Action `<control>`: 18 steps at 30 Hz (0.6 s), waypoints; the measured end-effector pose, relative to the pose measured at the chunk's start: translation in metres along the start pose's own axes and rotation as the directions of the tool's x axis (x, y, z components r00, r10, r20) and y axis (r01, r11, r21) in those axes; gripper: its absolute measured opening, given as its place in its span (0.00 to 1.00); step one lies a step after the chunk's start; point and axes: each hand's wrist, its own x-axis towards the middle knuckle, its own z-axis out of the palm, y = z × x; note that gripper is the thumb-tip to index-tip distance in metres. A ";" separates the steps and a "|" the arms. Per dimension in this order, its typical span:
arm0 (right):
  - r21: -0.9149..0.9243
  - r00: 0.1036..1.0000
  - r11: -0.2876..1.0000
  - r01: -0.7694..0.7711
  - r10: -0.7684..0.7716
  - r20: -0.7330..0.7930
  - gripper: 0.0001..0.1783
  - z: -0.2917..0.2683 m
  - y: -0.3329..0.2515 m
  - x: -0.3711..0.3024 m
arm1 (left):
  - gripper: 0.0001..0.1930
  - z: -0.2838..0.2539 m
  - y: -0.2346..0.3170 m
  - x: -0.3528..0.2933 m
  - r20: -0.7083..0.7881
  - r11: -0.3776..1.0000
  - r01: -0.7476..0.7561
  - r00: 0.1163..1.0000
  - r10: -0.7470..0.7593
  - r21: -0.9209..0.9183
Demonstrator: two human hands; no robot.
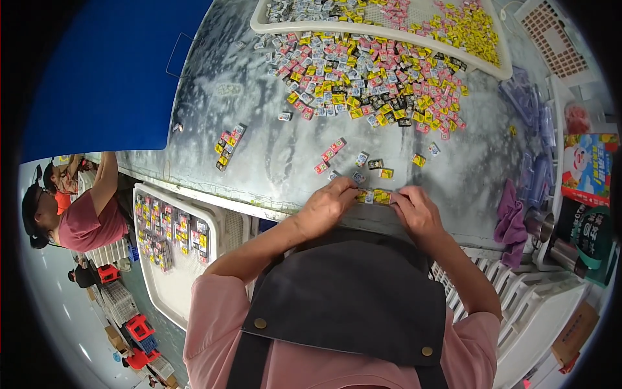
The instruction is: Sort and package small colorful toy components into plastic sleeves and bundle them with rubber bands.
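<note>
At the near edge of the grey table, a short row of small yellow printed blocks [374,196] lies between my hands. My left hand [330,206] is closed at the row's left end. Bent fingers of my right hand [418,212] grip its right end. Just beyond are loose blocks in white, black and yellow, including a black one [375,164] and a yellow one [418,159]. A slanting line of pink blocks [332,155] lies ahead of my left hand. Farther left rests a grouped double row of pink, yellow and black blocks [230,147].
A wide heap of mixed blocks [369,78] covers the far middle, before a white tray [382,29] of more. Left below the table stands a white tray [165,285] with grouped blocks. A purple cloth [510,223] and clear plastic cases [528,104] lie right. Another person [84,220] sits left.
</note>
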 end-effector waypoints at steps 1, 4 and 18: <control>-0.012 0.999 1.000 0.008 -0.008 -0.038 0.15 0.001 0.001 0.001 | 0.13 0.002 -0.003 0.001 0.000 1.000 -0.001 1.000 0.001 0.001; -0.054 0.995 0.998 0.013 -0.018 -0.095 0.16 -0.003 0.000 0.003 | 0.14 0.003 -0.005 0.002 -0.040 0.997 -0.064 0.997 0.066 0.040; -0.134 0.983 0.975 0.179 -0.171 0.072 0.23 0.016 -0.012 0.006 | 0.19 -0.004 -0.007 -0.011 0.009 0.974 -0.184 0.983 0.184 0.134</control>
